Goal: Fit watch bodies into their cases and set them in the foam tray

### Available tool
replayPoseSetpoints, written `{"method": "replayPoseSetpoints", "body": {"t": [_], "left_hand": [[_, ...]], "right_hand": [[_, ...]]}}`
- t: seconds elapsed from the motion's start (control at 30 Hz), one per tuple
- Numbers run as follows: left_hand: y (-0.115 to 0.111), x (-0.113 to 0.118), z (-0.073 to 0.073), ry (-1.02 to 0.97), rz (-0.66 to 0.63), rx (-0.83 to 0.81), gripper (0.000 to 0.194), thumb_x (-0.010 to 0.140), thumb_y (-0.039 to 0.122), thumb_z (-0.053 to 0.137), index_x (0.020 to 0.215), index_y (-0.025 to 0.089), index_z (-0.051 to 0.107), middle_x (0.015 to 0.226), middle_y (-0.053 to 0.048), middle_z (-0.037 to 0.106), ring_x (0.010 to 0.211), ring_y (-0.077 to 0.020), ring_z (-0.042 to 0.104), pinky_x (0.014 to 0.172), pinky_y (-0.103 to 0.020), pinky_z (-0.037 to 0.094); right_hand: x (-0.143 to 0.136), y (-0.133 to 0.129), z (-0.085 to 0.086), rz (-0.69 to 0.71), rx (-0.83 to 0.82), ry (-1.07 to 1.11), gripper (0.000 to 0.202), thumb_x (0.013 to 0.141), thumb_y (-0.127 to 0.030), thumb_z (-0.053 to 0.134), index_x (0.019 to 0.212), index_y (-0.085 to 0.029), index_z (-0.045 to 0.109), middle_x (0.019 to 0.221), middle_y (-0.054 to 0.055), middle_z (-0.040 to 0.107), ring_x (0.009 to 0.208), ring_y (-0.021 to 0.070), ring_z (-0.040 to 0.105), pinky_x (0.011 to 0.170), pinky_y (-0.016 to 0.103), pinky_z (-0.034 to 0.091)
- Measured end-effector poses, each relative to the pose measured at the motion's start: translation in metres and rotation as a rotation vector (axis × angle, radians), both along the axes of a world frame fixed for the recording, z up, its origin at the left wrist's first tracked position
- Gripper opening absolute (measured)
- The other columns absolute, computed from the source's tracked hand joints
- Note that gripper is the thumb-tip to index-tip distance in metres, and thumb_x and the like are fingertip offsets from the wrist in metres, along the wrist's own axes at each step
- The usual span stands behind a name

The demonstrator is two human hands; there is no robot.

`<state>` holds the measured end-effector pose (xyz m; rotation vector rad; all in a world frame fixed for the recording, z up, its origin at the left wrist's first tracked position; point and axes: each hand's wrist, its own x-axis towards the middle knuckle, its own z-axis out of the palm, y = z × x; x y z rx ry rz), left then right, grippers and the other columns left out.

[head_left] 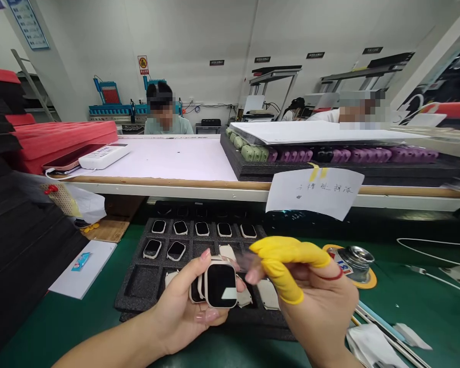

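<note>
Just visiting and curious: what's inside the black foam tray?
The black foam tray holds dark-faced watches and pale pieces. Whatever the left hand and right hand cover can't be seen.

Watch face [219,283]: glossy, glass-like
Tray [141,281]: rough matt foam
Finger cots [281,278]: matt, rubbery
Canister [359,255]: shiny metal

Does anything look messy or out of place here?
Mainly a crumpled white tissue or cloth, lower right beside a thin light-blue rod; it looks untidy against the rowed, cream-framed square watch bodies. No spill or damage shows.
</note>
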<state>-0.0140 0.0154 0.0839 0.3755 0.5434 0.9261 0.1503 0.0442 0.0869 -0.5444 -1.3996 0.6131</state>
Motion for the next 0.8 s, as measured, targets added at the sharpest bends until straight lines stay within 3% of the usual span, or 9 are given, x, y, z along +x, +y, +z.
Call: {"method": "replayPoseSetpoints", "body": {"t": [0.07,0.17,0.23,0.4,0.53,0.67,0.73,0.8], "left_hand": [[0.0,-0.001,0.001,-0.026,-0.011,0.005,0.043,0.076,0.052,0.08,0.091,0.012,0.075,0.079,-0.007,0.072,0.037,-0.0008,0.045,0.04,-0.014,0.024],[-0.001,-0.002,0.001,-0.048,-0.014,0.016,0.043,0.075,0.052,0.08,0.091,0.013,0.076,0.078,-0.007,0.073,0.036,-0.0005,0.043,0.039,-0.014,0.022],[-0.001,-0.002,0.001,-0.04,-0.006,0.016,0.045,0.074,0.054,0.081,0.09,0.012,0.076,0.078,-0.007,0.074,0.037,-0.001,0.044,0.038,-0.014,0.02],[-0.002,-0.003,0.0,-0.018,0.007,0.015,0.048,0.07,0.055,0.083,0.086,0.011,0.077,0.078,-0.008,0.074,0.038,-0.0011,0.045,0.038,-0.014,0.02],[-0.002,-0.003,0.0,-0.044,-0.028,0.042,0.046,0.076,0.055,0.078,0.091,0.012,0.077,0.079,-0.006,0.072,0.038,-0.0008,0.044,0.039,-0.014,0.022],[-0.001,-0.003,0.0,-0.067,-0.047,0.074,0.043,0.08,0.053,0.075,0.093,0.012,0.076,0.079,-0.006,0.071,0.037,-0.0013,0.044,0.04,-0.015,0.024],[-0.001,-0.003,0.001,-0.075,-0.045,0.078,0.041,0.08,0.052,0.075,0.09,0.013,0.075,0.07,-0.003,0.067,0.038,-0.002,0.045,0.04,-0.015,0.023],[-0.002,-0.002,0.001,-0.074,-0.041,0.065,0.039,0.079,0.051,0.077,0.087,0.013,0.075,0.062,0.0,0.062,0.037,-0.002,0.044,0.04,-0.015,0.023]], "right_hand": [[0.002,-0.002,-0.002,0.096,-0.042,-0.011,0.015,0.089,-0.027,0.074,0.103,-0.032,0.071,0.096,-0.002,0.077,0.088,0.0155,0.076,0.082,0.023,0.064],[0.005,-0.005,-0.005,0.214,-0.048,-0.274,0.056,0.078,-0.036,0.084,0.128,-0.032,0.06,0.12,0.003,0.071,0.107,0.0203,0.071,0.098,0.03,0.059],[0.005,-0.005,-0.005,0.216,-0.023,-0.45,0.072,0.073,-0.038,0.088,0.136,-0.029,0.053,0.125,0.005,0.067,0.111,0.0222,0.068,0.104,0.033,0.055],[0.003,-0.007,-0.004,0.166,0.097,-0.569,0.066,0.078,-0.035,0.084,0.134,-0.03,0.051,0.128,0.004,0.064,0.117,0.0198,0.063,0.109,0.03,0.05],[0.008,-0.009,-0.005,0.23,0.015,-0.47,0.071,0.085,-0.029,0.078,0.146,-0.031,0.042,0.14,0.008,0.06,0.123,0.0251,0.062,0.111,0.04,0.05],[0.021,-0.008,-0.006,0.201,0.009,-0.257,0.041,0.096,-0.019,0.059,0.134,-0.034,0.06,0.121,0.004,0.074,0.103,0.0258,0.074,0.091,0.041,0.064],[0.027,-0.01,-0.004,0.229,0.033,-0.282,0.032,0.099,-0.023,0.054,0.125,-0.034,0.068,0.111,0.003,0.078,0.09,0.0252,0.078,0.079,0.037,0.068],[0.031,-0.014,-0.002,0.228,0.066,-0.358,0.03,0.099,-0.027,0.055,0.123,-0.035,0.07,0.111,0.002,0.078,0.09,0.0249,0.078,0.082,0.036,0.067]]}}
